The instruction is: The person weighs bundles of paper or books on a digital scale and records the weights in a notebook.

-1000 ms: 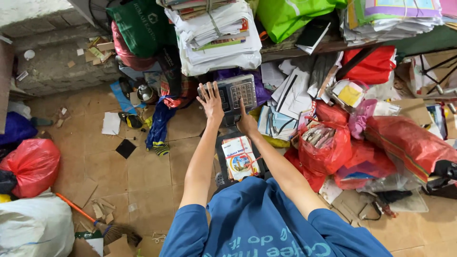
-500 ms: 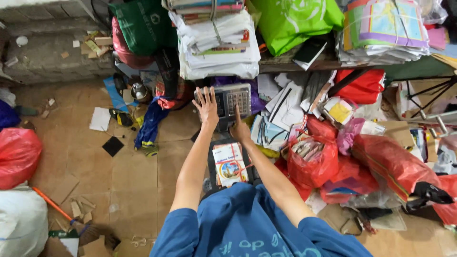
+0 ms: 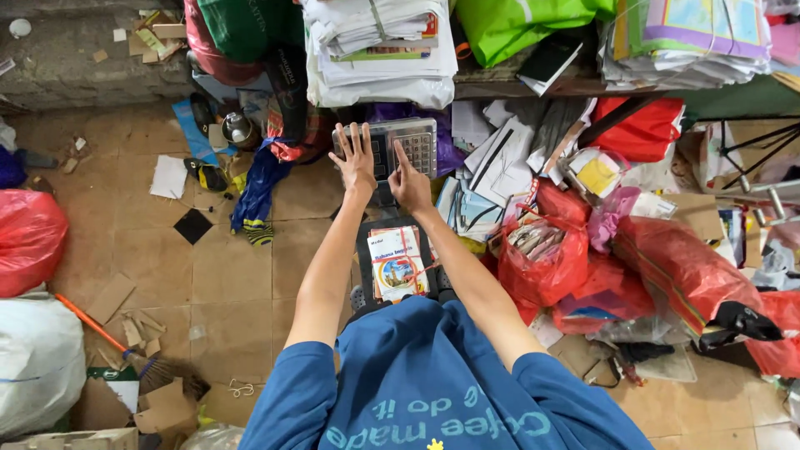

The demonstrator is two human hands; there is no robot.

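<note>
From my remote seat I find both hands on the grey metal scale display head with its keypad (image 3: 390,147): the left hand (image 3: 357,160) lies flat and released on its left part, fingers spread and grasping nothing, while the right hand (image 3: 408,181) is loosely curled with the forefinger extended onto the keys, also holding nothing. Just below the wrists, between the forearms, a thin bundle of paperback books with a white and orange cover (image 3: 397,263) lies on the dark scale platform (image 3: 364,254). Risk, in my judgement: weight from the flat left palm could tilt the head, and the bundle sits close to the platform's right edge, so a knock from the forearm could slide it off into the clutter. Beyond the right hand, the red plastic bag (image 3: 540,252) stands open and packed with papers and booklets; past it a larger red plastic bag (image 3: 677,268) is shut, contents not visible. Above the fingertips a white sack of stacked papers (image 3: 379,48) overhangs the head and could slump onto it. Far to the left of the left hand lie a closed red sack (image 3: 29,240) and a straw broom with an orange handle (image 3: 125,350).
</note>
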